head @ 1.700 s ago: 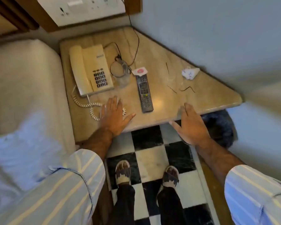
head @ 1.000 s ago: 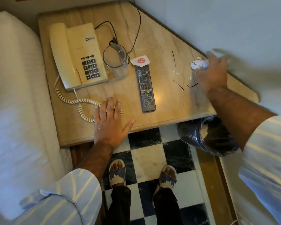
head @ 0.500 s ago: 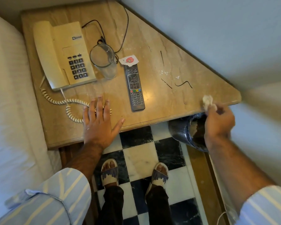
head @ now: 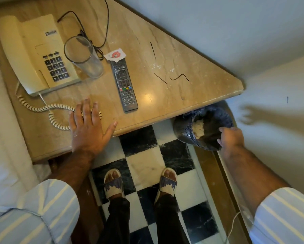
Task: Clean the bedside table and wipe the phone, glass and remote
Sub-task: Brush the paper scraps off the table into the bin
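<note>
The triangular marble bedside table (head: 182,95) holds a cream phone (head: 37,55) at the left, a clear glass (head: 84,57) beside it and a black remote (head: 124,83) in the middle. My left hand (head: 88,129) lies flat on the table's front edge, fingers over the phone's coiled cord (head: 42,108). My right hand (head: 231,138) hangs over the mouth of a dark mesh bin (head: 182,129) below the table's right corner, with its fingers loose and nothing in them. A crumpled white paper (head: 198,128) lies inside the bin.
A torn red-and-white wrapper (head: 115,55) sits at the remote's top end. Thin black wire bits (head: 179,77) and white crumbs (head: 160,66) lie on the table's right half. The bed (head: 0,138) borders the left, a wall the right. My sandalled feet stand on the checkered floor (head: 144,164).
My right hand picked the crumpled paper off the table's right side, carried it down past the edge and let it go in the bin. My left hand stayed put.
</note>
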Demonstrator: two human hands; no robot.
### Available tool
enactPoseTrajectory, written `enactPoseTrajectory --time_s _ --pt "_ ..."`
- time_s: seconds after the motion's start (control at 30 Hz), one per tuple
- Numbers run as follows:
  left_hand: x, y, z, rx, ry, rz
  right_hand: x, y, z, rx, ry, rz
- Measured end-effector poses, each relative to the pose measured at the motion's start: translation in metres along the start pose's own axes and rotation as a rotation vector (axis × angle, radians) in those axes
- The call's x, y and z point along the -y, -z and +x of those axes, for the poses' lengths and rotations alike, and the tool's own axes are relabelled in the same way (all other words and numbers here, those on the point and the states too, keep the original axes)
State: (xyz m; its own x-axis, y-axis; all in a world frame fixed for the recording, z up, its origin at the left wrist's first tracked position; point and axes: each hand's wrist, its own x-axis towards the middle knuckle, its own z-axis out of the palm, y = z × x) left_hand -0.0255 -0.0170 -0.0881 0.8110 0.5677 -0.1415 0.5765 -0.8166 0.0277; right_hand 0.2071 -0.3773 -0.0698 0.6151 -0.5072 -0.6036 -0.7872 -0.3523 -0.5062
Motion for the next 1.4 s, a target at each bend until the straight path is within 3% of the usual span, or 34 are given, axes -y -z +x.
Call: enactPoseTrajectory --time_s 0.17,0.3,0.43,0.5,0.73,0.97,1.07,1.27,1.4 --pt "-0.002 0.005 0.0 0.035 0.021 -0.007 0.041 -0.019 -0.039 -0.069 0.34 -0.005" --pt "-0.002 0.004 0.0 0.032 0.013 0.004 0.088 -0.062 -0.083 0.136 0.528 0.019" --pt "0.001 -0.003 0.001 0.013 0.007 0.024 0.131 -0.126 -0.131 0.383 0.799 -0.192" --pt "0.003 -0.006 0.001 0.006 0.006 0.031 0.146 -0.161 -0.149 0.486 0.842 -0.255" --pt "0.004 -0.009 -0.001 -0.02 0.003 0.017 0.179 -0.243 -0.158 0.443 0.733 -0.49" --pt "0.003 -0.007 -0.002 -0.024 0.001 0.0 0.178 -0.263 -0.156 0.484 0.73 -0.473" --pt "0.003 -0.007 -0.002 -0.019 0.002 0.0 0.175 -0.263 -0.156 0.513 0.674 -0.337" --pt "0.003 -0.009 -0.001 -0.014 0.002 0.006 0.174 -0.202 -0.143 0.411 0.641 -0.002" --pt "0.003 -0.011 0.0 -0.008 0.0 0.001 0.119 -0.111 -0.102 0.25 0.506 0.129"
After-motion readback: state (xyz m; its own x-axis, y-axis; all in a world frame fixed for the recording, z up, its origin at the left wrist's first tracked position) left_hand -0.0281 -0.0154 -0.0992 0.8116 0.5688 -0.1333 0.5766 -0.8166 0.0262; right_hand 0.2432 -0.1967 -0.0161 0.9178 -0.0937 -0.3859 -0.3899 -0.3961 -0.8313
